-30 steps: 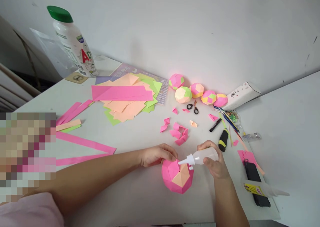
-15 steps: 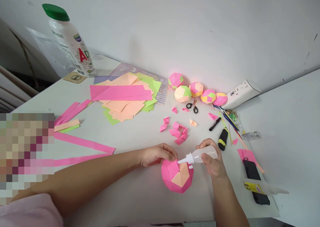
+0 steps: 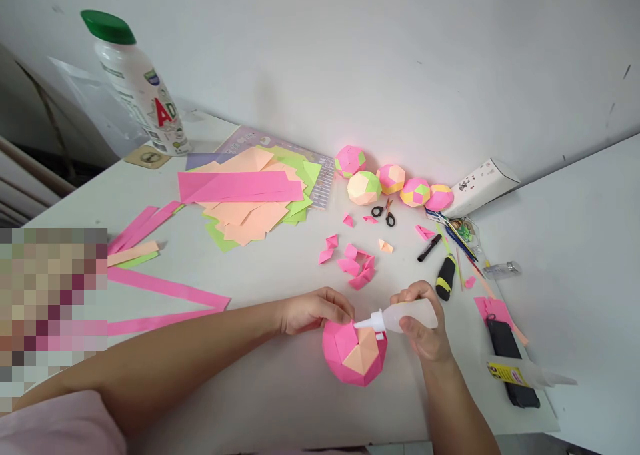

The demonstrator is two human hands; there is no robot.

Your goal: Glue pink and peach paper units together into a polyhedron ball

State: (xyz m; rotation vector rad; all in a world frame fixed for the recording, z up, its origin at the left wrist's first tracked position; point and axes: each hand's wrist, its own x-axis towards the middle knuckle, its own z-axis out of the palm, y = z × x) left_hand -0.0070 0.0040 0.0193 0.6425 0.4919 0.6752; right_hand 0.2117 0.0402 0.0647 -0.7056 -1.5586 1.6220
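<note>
Left hand (image 3: 313, 311): grip curled over the upper rear edge of the pink-and-peach paper ball (image 3: 353, 358), fingertips on its top facets. The ball sits on the counter (image 3: 280, 388) near the front edge, between the two hands.

Right hand (image 3: 424, 328): grip closed round a clear squeeze glue bottle (image 3: 407, 315) held nearly level, with its white nozzle pointing left and the tip at the ball's upper facets.

Surroundings: small folded pink pieces (image 3: 355, 267) lie just behind the hands. Black-handled scissors (image 3: 385, 213) lie further back, in front of a row of finished paper balls (image 3: 391, 178) along the wall (image 3: 400, 61). To the right lie a black marker (image 3: 430, 248), a black-and-yellow pen (image 3: 445, 277), a white box (image 3: 481, 187), a black phone (image 3: 513, 371) and a glue tube (image 3: 530, 375) lying across it. A stack of pink, peach and green paper sheets (image 3: 250, 198) and long pink strips (image 3: 165, 289) lie to the left. Nothing stands between the hands and the ball.

Markings: a tall white bottle (image 3: 137, 88) with a green cap bears the red letters "AD"; its smaller print is unreadable. The yellow label on the glue tube is illegible.

Surface and room: white counter set against a plain white wall with a few scuff marks.
</note>
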